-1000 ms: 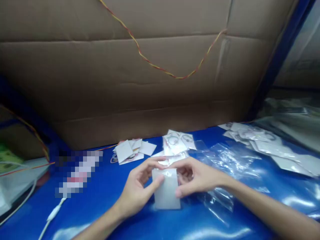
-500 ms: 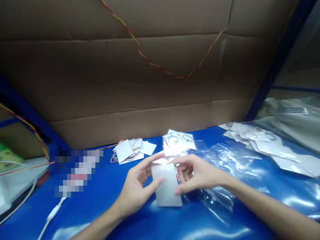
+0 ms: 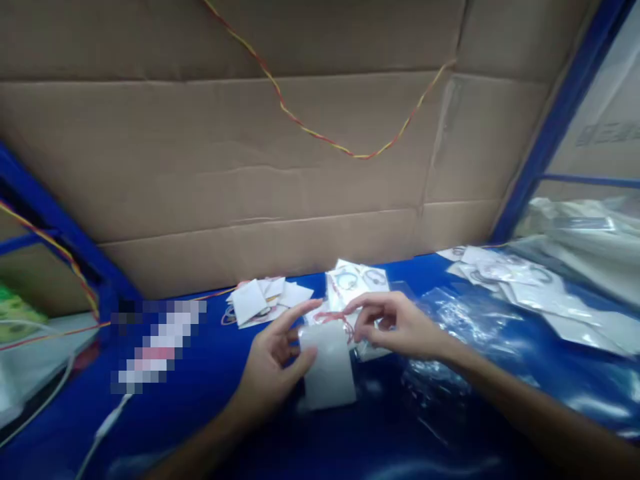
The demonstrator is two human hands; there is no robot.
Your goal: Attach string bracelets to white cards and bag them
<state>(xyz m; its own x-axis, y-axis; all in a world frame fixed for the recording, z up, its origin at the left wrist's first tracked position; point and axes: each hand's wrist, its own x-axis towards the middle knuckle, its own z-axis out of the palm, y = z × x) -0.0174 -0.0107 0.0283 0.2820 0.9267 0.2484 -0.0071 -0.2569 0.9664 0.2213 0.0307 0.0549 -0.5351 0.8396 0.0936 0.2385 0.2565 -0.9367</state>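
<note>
A white card (image 3: 329,373), which seems to sit in a clear plastic sleeve, is held at its left edge between the thumb and fingers of my left hand (image 3: 275,357). At the card's top edge a thin red cord (image 3: 331,315) lies partly looped. My right hand (image 3: 400,327) is curled at the card's upper right, its index finger and thumb on the red cord. Just behind the hands lie white cards with looped cords (image 3: 353,280). Clear plastic bags (image 3: 460,327) are spread beside my right hand.
White cards (image 3: 250,303) with cords lie at the back left. A larger pile of bagged cards (image 3: 530,280) is at right. A white cable (image 3: 103,430) leads to a blurred-out object. Cardboard (image 3: 260,173) walls the blue table's back, between blue posts (image 3: 555,133).
My right thumb has come off the card's right edge and moved up to the red cord, which shows more now. The card has shifted slightly left.
</note>
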